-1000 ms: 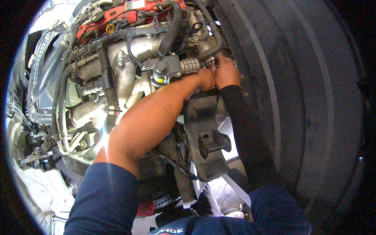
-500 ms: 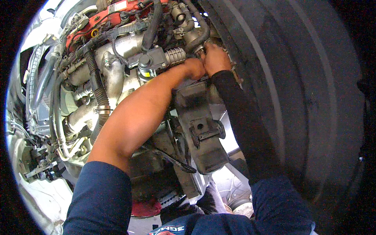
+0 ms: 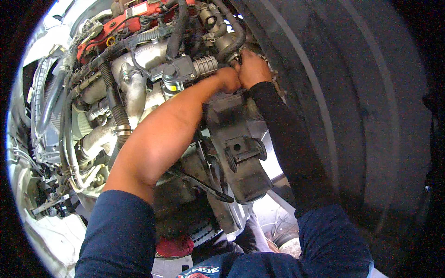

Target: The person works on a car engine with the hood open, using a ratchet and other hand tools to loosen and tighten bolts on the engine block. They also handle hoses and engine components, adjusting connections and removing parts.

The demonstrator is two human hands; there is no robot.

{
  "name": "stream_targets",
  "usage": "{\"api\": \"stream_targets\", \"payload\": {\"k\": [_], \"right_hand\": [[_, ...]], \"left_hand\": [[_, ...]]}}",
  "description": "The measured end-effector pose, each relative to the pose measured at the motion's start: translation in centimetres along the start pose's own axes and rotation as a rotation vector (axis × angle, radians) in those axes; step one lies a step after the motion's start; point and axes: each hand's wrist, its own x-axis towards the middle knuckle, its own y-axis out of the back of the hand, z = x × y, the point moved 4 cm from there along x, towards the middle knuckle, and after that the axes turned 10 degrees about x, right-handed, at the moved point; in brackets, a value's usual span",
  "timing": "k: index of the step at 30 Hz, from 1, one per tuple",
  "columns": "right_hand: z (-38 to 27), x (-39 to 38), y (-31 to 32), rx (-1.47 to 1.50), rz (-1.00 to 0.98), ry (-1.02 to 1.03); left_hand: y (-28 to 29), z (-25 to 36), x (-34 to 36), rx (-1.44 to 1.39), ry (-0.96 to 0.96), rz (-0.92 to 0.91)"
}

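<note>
At the side of a car engine (image 3: 139, 92), both my hands work close together beside the lower end of a curved black hose (image 3: 239, 41). My right hand (image 3: 254, 69), its arm in a black sleeve, is closed, the fingers bent round a small part by the hose end that I cannot make out. Pressed up against it, my left hand (image 3: 229, 80) is curled closed; its fingertips and whatever they grip are hidden. Just left of them lies a ribbed grey connector (image 3: 205, 66) on a black housing (image 3: 181, 69). A dark metal beam (image 3: 236, 120) stands below my hands.
A red engine cover (image 3: 134, 16) lies at the far left. Large black curved panelling (image 3: 352, 106) fills the right side. A bracket (image 3: 245, 154) sticks out from the beam, and a thin black bar (image 3: 204, 186) slants beside it. Red cloth (image 3: 174, 247) shows low down.
Both hands stay at the same spot by the hose end, shifting only slightly to the left. The view has moved a little. Nothing is visibly taken hold of or let go.
</note>
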Motion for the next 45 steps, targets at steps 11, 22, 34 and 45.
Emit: {"api": "stream_targets", "payload": {"k": [11, 22, 34, 45], "right_hand": [[-0.3, 0.2, 0.1, 0.038, -0.040, 0.038], [-0.5, 0.3, 0.1, 0.039, -0.094, -0.021], [-0.3, 0.3, -0.1, 0.054, -0.172, -0.088], [-0.3, 0.4, 0.0, 0.023, -0.127, -0.063]], "left_hand": [[1.0, 0.7, -1.0, -0.033, 0.077, -0.062], [1.8, 1.1, -1.5, 0.036, 0.037, -0.102], [-0.4, 0.5, 0.5, 0.084, 0.050, -0.054], [-0.6, 0.4, 0.9, -0.011, 0.056, 0.050]]}}
